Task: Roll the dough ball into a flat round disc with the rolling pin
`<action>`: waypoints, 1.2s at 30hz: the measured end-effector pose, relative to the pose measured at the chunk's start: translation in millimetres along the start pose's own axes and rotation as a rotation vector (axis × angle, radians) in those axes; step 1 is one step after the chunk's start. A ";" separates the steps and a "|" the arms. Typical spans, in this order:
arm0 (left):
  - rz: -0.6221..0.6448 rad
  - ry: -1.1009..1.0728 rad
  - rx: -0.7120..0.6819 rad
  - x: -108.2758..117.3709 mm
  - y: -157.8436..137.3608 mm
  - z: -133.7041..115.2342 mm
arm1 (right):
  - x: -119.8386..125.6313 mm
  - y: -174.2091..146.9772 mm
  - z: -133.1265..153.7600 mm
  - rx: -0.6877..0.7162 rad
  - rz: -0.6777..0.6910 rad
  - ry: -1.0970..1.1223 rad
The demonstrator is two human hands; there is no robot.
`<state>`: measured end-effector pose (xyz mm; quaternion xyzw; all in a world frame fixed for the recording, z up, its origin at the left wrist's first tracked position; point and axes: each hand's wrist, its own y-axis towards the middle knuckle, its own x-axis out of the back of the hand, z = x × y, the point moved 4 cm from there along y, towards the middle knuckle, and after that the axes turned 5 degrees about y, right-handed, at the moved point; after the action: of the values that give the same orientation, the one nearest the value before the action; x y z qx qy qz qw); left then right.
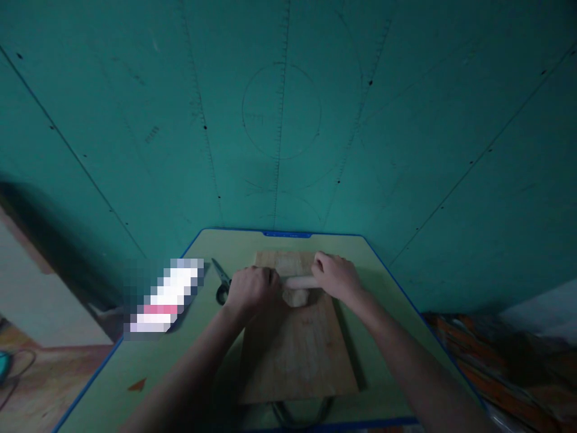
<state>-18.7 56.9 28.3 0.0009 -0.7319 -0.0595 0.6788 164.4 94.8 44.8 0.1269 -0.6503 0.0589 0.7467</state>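
Observation:
A wooden board (297,349) lies on a pale green table (180,367) with a blue rim. A pale rolling pin (300,281) lies crosswise over the board's far half. My left hand (250,288) grips the pin's left end and my right hand (336,276) grips its right end. Under the pin, between my hands, sits a small lump of dough (295,296) on the board.
Scissors (222,281) lie on the table left of the board, close to my left hand. A blurred white and pink package (164,297) lies further left. A teal panelled wall (288,120) rises right behind the table. Clutter lies on the floor at right.

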 end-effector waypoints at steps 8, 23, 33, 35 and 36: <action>-0.011 0.051 0.024 -14.1 -5.3 4.2 | -12.7 -7.8 1.4 -0.030 0.105 -0.017; 0.040 0.069 -0.013 -9.9 -35.9 -4.7 | -14.6 -39.4 8.8 0.005 0.033 -0.041; -0.081 0.069 0.012 -0.6 14.7 -0.3 | -24.3 18.0 -7.3 -0.141 0.192 0.149; -0.103 0.063 -0.012 -4.9 20.2 3.3 | -25.2 25.8 -7.9 -0.143 0.202 0.144; -0.113 0.058 -0.026 -7.0 21.8 4.8 | -25.6 28.4 -7.7 -0.140 0.209 0.138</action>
<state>-21.2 79.5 23.0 0.0354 -0.7098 -0.1071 0.6954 160.8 126.2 21.9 0.0018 -0.6096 0.0994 0.7864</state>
